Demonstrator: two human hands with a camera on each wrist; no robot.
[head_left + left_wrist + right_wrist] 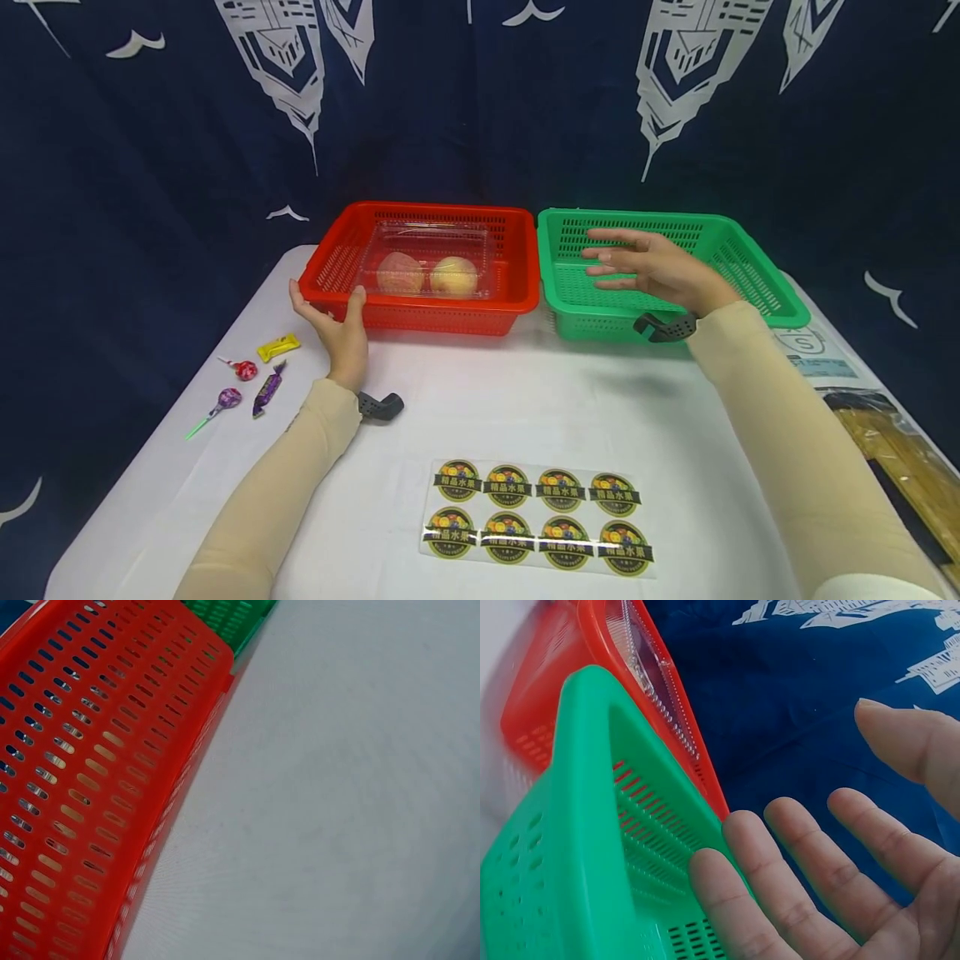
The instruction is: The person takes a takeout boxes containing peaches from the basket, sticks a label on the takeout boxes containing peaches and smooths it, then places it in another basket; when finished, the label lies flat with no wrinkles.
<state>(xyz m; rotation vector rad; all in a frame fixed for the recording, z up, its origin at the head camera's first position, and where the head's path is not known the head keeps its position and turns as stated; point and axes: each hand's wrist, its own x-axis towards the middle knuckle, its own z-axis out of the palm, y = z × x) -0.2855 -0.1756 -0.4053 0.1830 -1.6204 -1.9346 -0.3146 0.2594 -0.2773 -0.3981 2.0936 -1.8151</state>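
Note:
My left hand [337,336] is at the front left corner of the red basket [442,312], thumb and a finger spread apart at its rim; the other fingers are hard to make out. A clear plastic fruit box [427,242] lies in that basket, with a reddish peach [400,273] and a yellower peach [453,276] showing through it. Over the green basket [600,327] hovers my right hand [656,268], fingers extended and holding nothing. In the right wrist view its fingers [802,892] are apart, beside the green basket's rim. The left wrist view shows no hand.
On the left lie a yellow-wrapped candy [278,347], a red lollipop [245,370], a purple lollipop [228,398] and a purple-wrapped candy [268,390]. A sheet of round fruit stickers [536,517] lies in front. Packaged items [885,433] line the right edge.

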